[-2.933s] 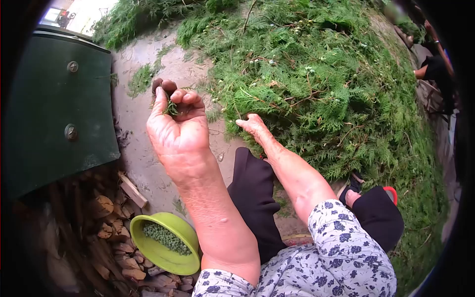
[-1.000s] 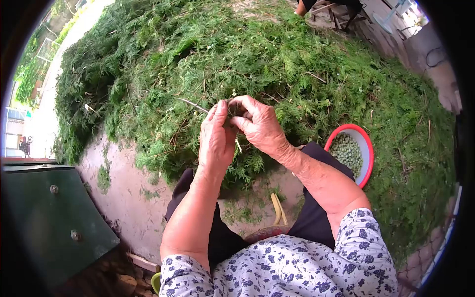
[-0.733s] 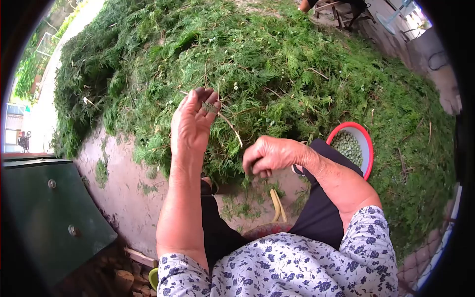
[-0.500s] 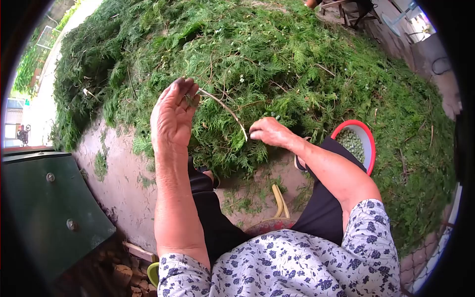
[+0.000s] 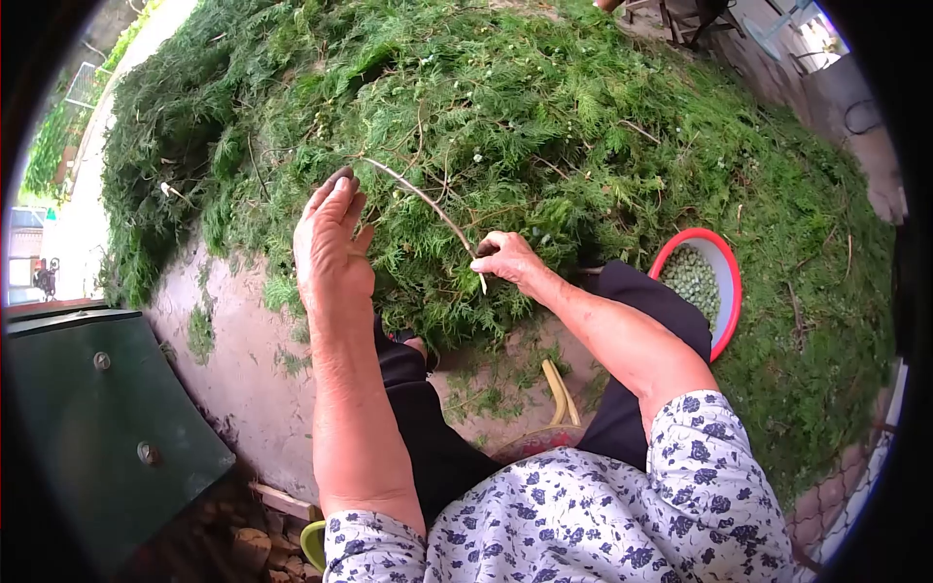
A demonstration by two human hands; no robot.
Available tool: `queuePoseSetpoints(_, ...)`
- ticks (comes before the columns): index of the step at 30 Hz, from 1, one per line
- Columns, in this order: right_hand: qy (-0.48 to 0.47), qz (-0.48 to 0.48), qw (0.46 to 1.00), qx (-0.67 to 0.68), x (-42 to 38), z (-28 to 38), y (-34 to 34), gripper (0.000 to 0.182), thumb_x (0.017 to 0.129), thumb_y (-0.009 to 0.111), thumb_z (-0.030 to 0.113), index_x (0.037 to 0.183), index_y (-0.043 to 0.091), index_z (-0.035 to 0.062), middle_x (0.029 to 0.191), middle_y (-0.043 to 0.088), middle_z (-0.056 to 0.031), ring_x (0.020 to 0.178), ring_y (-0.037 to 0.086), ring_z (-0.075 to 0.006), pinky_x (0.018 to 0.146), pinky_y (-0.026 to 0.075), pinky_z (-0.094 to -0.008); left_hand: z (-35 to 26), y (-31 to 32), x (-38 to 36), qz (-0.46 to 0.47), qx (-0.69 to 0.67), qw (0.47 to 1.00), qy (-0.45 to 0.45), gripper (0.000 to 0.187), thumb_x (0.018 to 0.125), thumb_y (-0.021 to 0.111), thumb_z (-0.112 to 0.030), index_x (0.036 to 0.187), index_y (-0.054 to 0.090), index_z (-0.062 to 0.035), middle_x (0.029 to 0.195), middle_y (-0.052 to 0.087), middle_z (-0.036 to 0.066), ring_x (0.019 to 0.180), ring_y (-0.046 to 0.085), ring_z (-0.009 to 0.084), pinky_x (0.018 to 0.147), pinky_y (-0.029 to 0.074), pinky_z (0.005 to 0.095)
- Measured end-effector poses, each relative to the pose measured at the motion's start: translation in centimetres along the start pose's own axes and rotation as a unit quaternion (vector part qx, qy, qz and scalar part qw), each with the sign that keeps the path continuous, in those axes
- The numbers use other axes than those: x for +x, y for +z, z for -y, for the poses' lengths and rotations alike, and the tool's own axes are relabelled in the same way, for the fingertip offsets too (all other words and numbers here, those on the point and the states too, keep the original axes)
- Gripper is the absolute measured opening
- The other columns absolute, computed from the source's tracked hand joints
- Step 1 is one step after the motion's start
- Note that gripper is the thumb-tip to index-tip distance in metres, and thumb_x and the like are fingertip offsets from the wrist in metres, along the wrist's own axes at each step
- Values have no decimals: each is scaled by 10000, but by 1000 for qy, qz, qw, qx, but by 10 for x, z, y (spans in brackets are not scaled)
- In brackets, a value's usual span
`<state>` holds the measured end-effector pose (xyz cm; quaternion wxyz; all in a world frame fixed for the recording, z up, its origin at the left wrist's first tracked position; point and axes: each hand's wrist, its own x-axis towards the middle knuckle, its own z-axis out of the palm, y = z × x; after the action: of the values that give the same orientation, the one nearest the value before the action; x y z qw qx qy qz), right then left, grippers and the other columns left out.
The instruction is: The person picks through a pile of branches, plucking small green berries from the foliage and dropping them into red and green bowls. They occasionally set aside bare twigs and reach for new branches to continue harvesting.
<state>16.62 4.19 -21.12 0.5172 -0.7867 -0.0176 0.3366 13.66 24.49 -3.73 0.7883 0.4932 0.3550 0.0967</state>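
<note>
A thin, curved twig (image 5: 428,202) with a pale cut end runs in front of the heap of feathery evergreen branches (image 5: 564,126). My right hand (image 5: 510,264) pinches it near that cut end. To the left, my left hand (image 5: 333,243) is raised with its fingers stretched upward, beside the twig's far end and apart from it as far as I can see. Its palm is turned partly toward the twig, and nothing shows in it. By my right knee sits a red-rimmed bowl (image 5: 731,301) holding many small green cones (image 5: 690,282).
A dark green panel with bolts (image 5: 107,408) stands at the left. Between my legs are yellow curved handles (image 5: 560,394). A lime-green container (image 5: 313,544) shows at the lower left, and chair legs (image 5: 695,24) stand at the top right.
My left hand has drawn slightly left, away from the twig's far end. My right hand has shifted a little left and now grips the twig above its cut end.
</note>
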Motion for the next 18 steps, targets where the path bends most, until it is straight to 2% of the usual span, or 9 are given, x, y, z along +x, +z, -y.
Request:
queuePoseSetpoints(3,-103,-21,993,-48,-22,28,-7,263,577,700,163,786,627,21,718,601,-93,692,575,-185,648,467,-308,0,1,4,-33,2,999,11,374,850,558,-218,1188,497,-69,1185,535,69,1140,450,217,972,276,457)
queuePoseSetpoints(6,-161,-4,983,-90,-50,42,-9,240,596,677,137,799,603,31,773,532,-113,683,554,-218,659,465,-321,4,2,13,14,18,993,113,292,841,559,-117,1119,554,-24,1037,586,92,970,546,185,846,416,300)
queuePoseSetpoints(8,-167,22,979,-111,-74,51,-12,237,608,659,115,820,591,34,799,504,-120,714,561,-232,690,468,-333,4,4,10,54,179,964,188,334,839,547,-122,1150,529,-2,1071,579,116,985,544,211,874,412,319)
queuePoseSetpoints(10,-163,44,980,-103,-90,51,-13,212,625,634,91,822,583,33,791,505,-122,762,565,-242,709,469,-347,9,10,16,22,392,887,244,411,822,551,-196,1168,497,20,1112,559,193,1027,536,296,856,425,375)
queuePoseSetpoints(12,-179,56,975,-118,-99,47,-15,188,640,610,62,820,573,23,796,503,-132,766,566,-258,691,467,-357,12,19,12,18,645,725,242,537,812,553,-258,1265,404,-11,1195,504,209,1099,490,334,917,393,392)
queuePoseSetpoints(13,-218,44,965,-138,-103,45,-16,182,642,604,54,817,567,18,801,503,-136,757,563,-270,687,465,-360,8,28,6,25,653,747,125,582,797,573,-285,1279,380,-22,1267,426,222,1102,474,360,920,390,402)
queuePoseSetpoints(14,-257,32,953,-158,-105,44,-16,175,645,597,45,813,561,12,805,504,-140,749,560,-283,683,463,-364,12,26,9,25,654,746,124,582,797,573,-285,1279,380,-22,1267,426,222,1102,474,360,920,390,402)
queuePoseSetpoints(16,-267,21,950,-159,-107,40,-17,212,645,613,53,845,561,7,805,503,-121,725,558,-274,658,455,-344,30,13,20,-31,725,646,236,597,775,606,-288,1268,394,-24,1341,332,207,1120,462,351,901,403,407)
queuePoseSetpoints(18,-228,21,964,-136,-106,42,-19,203,641,610,51,834,561,9,789,507,-121,739,554,-277,670,453,-345,24,3,31,-27,569,783,250,579,755,607,-209,1268,401,-39,1352,298,207,1148,437,339,898,411,395)
